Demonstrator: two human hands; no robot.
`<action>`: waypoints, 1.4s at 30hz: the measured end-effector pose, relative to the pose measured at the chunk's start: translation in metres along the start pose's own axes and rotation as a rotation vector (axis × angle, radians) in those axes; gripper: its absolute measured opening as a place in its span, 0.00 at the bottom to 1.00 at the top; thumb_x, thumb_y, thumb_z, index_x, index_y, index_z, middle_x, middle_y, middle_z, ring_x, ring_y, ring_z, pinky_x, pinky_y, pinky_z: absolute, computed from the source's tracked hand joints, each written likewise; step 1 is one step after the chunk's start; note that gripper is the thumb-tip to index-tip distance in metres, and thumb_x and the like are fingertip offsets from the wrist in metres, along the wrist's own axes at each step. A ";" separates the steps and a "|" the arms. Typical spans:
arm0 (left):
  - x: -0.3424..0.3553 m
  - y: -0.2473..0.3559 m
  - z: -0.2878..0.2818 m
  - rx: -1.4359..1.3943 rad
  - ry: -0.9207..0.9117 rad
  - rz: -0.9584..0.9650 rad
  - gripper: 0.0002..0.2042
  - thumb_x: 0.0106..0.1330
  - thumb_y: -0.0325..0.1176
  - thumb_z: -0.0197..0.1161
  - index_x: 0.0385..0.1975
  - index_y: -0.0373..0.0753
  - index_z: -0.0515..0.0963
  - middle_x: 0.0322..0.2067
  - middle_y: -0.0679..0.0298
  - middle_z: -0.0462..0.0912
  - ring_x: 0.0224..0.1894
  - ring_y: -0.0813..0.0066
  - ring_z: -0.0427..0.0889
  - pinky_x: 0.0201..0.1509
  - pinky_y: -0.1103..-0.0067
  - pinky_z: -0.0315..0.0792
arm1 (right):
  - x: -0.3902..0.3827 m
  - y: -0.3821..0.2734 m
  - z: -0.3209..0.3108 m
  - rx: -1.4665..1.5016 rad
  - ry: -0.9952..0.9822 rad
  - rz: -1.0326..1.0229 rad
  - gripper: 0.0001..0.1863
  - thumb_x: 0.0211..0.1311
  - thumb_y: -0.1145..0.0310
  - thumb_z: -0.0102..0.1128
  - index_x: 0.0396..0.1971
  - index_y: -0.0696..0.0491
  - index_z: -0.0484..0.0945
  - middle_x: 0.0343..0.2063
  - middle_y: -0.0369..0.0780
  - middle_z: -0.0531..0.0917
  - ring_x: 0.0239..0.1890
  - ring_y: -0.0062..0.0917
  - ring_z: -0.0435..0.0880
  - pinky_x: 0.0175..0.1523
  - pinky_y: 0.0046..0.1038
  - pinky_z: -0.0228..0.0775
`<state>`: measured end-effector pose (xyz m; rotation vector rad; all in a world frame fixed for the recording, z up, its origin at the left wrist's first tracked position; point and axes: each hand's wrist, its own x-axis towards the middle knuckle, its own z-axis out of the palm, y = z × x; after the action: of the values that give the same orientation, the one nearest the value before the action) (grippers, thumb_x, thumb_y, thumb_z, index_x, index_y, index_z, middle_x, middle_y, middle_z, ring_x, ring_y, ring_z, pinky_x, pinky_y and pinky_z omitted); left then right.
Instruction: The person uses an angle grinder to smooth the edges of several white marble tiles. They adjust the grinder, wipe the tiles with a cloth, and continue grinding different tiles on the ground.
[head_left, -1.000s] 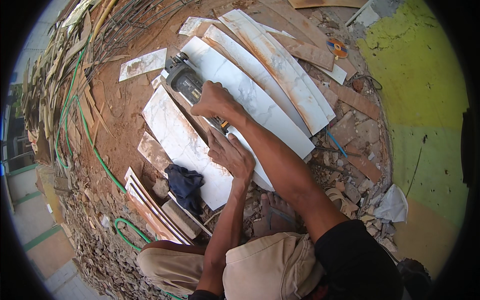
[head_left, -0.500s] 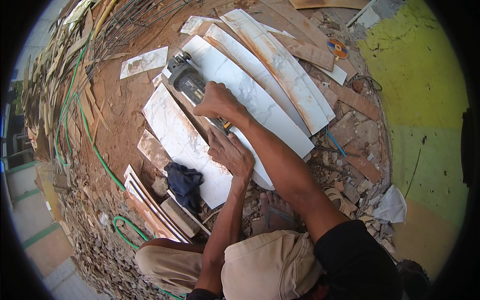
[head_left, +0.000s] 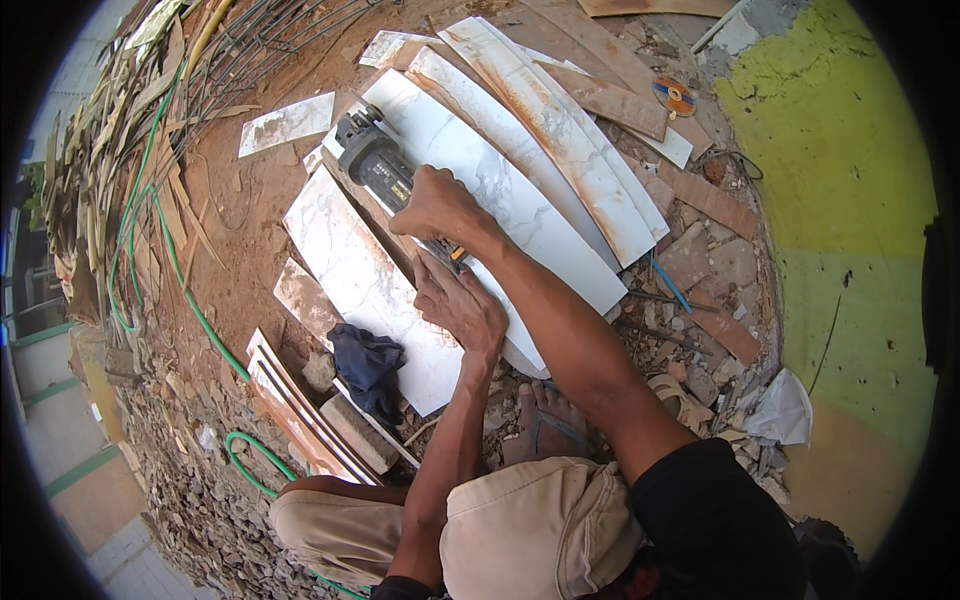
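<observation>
A dark grey angle grinder [head_left: 378, 168] lies slantwise along the left edge of a white marbled tile [head_left: 520, 205], its head pointing away from me. My right hand [head_left: 440, 208] is wrapped round the middle of its body. At the grinder's rear end, my left hand [head_left: 462, 308] is closed about it, partly over a second marbled tile [head_left: 365, 270] on the left; its fingertips are partly hidden. The disc's contact with the tile is hard to make out. Beside the left tile lies a bunched dark blue cloth [head_left: 366, 362].
More tile strips [head_left: 560, 125] are stacked to the right. An orange-centred cutting disc [head_left: 674, 97] rests near the yellow-green wall [head_left: 840, 200]. A green hose [head_left: 195, 300] runs along the left, by wood scraps and metal rods. Rubble and a white plastic piece [head_left: 785, 408] lie at right.
</observation>
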<state>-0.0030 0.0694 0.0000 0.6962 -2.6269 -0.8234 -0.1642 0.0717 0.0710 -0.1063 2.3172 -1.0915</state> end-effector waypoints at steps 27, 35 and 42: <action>-0.001 -0.004 0.003 0.028 0.013 0.010 0.34 0.70 0.35 0.50 0.75 0.27 0.53 0.72 0.36 0.56 0.67 0.40 0.59 0.69 0.56 0.50 | -0.018 -0.002 -0.016 0.043 -0.154 0.036 0.33 0.46 0.66 0.68 0.54 0.68 0.76 0.54 0.63 0.80 0.58 0.54 0.82 0.62 0.41 0.77; 0.001 0.000 0.002 0.034 0.005 0.000 0.35 0.71 0.40 0.47 0.75 0.28 0.52 0.72 0.38 0.56 0.67 0.42 0.60 0.68 0.56 0.51 | -0.013 0.012 0.000 0.022 0.014 -0.031 0.31 0.39 0.63 0.70 0.43 0.70 0.80 0.41 0.64 0.85 0.46 0.53 0.88 0.53 0.38 0.82; 0.000 -0.006 0.006 0.020 0.037 0.062 0.35 0.68 0.37 0.46 0.75 0.28 0.52 0.72 0.38 0.56 0.67 0.42 0.60 0.67 0.57 0.52 | -0.016 0.013 -0.002 0.016 -0.017 -0.026 0.31 0.39 0.63 0.70 0.43 0.70 0.80 0.41 0.64 0.85 0.46 0.53 0.88 0.52 0.38 0.82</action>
<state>-0.0030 0.0679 -0.0081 0.6261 -2.6127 -0.7611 -0.1498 0.0872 0.0698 -0.1398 2.2982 -1.1173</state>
